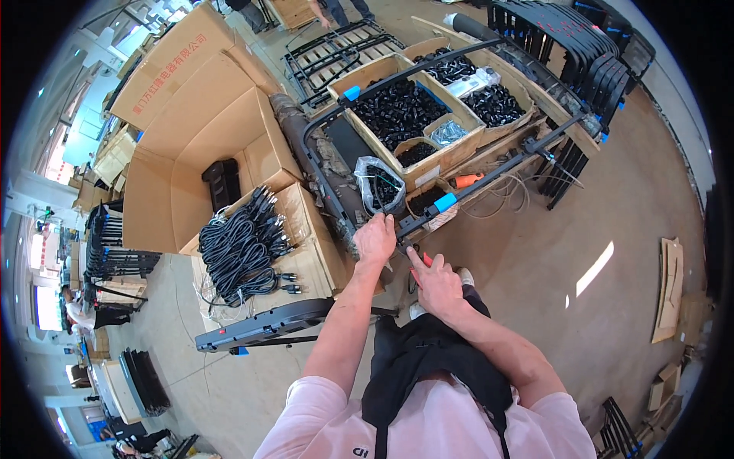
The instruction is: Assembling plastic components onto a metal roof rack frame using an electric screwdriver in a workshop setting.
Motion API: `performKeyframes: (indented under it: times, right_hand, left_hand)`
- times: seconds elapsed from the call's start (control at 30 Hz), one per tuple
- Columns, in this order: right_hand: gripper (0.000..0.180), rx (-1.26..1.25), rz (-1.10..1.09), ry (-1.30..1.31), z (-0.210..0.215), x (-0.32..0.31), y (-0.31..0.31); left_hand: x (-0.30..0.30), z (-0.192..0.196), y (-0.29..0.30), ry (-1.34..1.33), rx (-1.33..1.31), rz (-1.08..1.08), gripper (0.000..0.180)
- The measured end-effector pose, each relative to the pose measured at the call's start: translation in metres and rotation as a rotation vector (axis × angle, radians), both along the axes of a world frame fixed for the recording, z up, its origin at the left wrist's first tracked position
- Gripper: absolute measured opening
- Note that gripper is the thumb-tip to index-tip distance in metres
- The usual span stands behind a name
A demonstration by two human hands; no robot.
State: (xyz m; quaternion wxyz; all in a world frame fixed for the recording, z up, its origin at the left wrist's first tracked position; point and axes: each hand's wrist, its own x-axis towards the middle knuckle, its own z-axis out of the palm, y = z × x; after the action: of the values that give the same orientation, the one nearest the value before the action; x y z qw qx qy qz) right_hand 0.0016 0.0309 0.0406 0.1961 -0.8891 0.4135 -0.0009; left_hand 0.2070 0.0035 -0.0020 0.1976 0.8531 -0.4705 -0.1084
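Observation:
A black tubular metal frame [489, 180] with blue tape wraps lies across the workbench, its near corner by both my hands. My left hand [375, 240] is closed in a pinch beside that corner; what its fingertips hold is too small to make out. Close to its right, my right hand [441, 289] is closed on a red-handled hand tool [427, 260], probably pliers, mostly hidden in the palm. The right index finger points toward the frame's corner. Just beyond my left hand stands a clear plastic bag [368, 165] of small black parts.
Cardboard bins [451, 153] of small black parts stand inside the frame, near an orange tool [468, 180]. Left are bundled black power cables [243, 249], an open carton [172, 172] and a long black housing [267, 323]. Black frames [562, 38] are stacked far right.

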Motion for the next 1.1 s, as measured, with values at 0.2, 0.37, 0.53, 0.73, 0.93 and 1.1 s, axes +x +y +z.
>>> performKeyframes:
  times: [0.2, 0.37, 0.53, 0.73, 0.93, 1.1]
  right_hand:
    - [0.088, 0.034, -0.05, 0.014, -0.002, 0.009, 0.006]
    - [0.098, 0.368, -0.046, -0.292, -0.058, -0.02, -0.024]
    - [0.095, 1.72, -0.305, -0.916, -0.081, -0.025, -0.033]
    - [0.072, 0.699, 0.063, 0.037, -0.046, -0.022, -0.074]
    - [0.043, 0.675, 0.045, 0.144, -0.057, -0.046, -0.112]
    - [0.046, 0.568, -0.008, 0.152, -0.116, 0.017, -0.139]
  left_hand:
    - [0.002, 0.005, -0.003, 0.031, 0.001, 0.059, 0.04]
    - [0.0, 0.009, -0.004, 0.059, 0.015, 0.074, 0.039]
    - [0.001, -0.001, -0.003, 0.048, 0.024, 0.077, 0.039]
    - [-0.003, 0.0, -0.007, 0.053, 0.024, 0.093, 0.039]
    - [-0.005, 0.006, -0.02, 0.077, 0.039, 0.15, 0.038]
    - [-0.004, 0.001, -0.016, 0.095, -0.047, 0.286, 0.03]
